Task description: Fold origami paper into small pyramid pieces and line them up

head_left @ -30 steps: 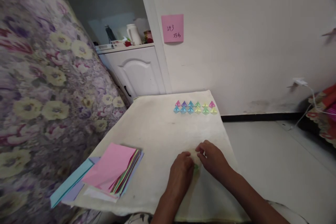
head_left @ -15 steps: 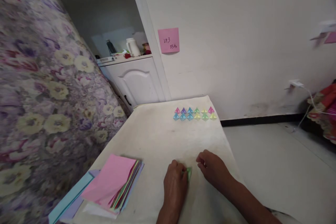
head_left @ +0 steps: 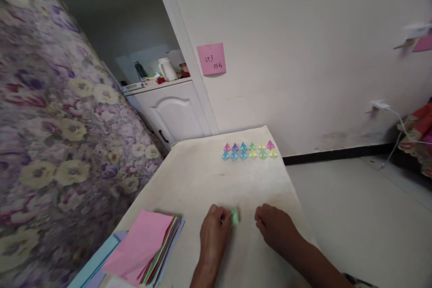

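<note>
My left hand [head_left: 212, 234] pinches a small green folded paper piece [head_left: 235, 216] just above the white table [head_left: 202, 180]. My right hand [head_left: 275, 229] rests on the table a little to the right of it, fingers curled, with nothing visible in them. Two rows of several small folded paper pieces [head_left: 249, 151], pink, blue, green and yellow, lie at the far side of the table. A stack of coloured paper sheets [head_left: 145, 245], pink on top, sits at the near left corner.
A flower-patterned cloth [head_left: 50, 121] rises along the left. Behind the table stand a white cabinet [head_left: 172, 108] with a jug and bottles on it, and a wall with a pink note [head_left: 211, 58]. Bare floor [head_left: 354, 216] lies to the right.
The hands have come apart: the left one took the green paper piece leftward, the right one let go and stayed. The camera tilted up a little.
</note>
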`<state>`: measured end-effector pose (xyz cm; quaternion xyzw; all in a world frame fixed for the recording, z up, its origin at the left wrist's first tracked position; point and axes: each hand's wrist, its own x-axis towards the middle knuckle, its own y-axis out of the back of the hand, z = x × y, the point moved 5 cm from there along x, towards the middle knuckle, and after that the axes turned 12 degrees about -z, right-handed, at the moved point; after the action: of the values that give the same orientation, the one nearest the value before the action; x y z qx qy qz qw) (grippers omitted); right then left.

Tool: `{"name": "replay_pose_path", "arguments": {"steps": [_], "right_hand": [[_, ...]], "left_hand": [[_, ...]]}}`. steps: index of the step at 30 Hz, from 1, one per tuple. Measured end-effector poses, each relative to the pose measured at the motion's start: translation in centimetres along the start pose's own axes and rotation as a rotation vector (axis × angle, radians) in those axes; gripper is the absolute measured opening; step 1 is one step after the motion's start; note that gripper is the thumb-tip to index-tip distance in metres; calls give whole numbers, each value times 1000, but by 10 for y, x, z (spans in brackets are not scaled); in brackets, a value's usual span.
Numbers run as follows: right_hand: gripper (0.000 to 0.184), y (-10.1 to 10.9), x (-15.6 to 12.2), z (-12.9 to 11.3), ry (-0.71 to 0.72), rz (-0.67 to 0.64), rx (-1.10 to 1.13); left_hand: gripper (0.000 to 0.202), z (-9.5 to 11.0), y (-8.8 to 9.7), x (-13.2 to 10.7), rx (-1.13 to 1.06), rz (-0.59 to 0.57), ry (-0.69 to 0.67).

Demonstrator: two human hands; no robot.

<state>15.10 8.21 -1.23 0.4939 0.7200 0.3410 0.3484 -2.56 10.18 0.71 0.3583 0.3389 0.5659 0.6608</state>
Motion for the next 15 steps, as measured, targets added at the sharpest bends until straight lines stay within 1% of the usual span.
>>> {"name": "replay_pose_path", "arguments": {"steps": [2,4,10,12,15], "right_hand": [[12,-2,-1,-3,7,-21,-12],[12,-5,-1,-6,8,-43,-14],[14,-18,-1,-10,13,-77,7],[15,-20,-1,-13,10,-98,15],[19,-21,1,-18,-19,-164,19]], "left_hand": [[19,-7,8,14,-97,16,9],[18,-16,11,28,-127,13,28],[25,-43,9,66,-218,-53,137],[24,-49,15,80,-202,-37,165],[20,-53,31,106,-135,25,208]]}}
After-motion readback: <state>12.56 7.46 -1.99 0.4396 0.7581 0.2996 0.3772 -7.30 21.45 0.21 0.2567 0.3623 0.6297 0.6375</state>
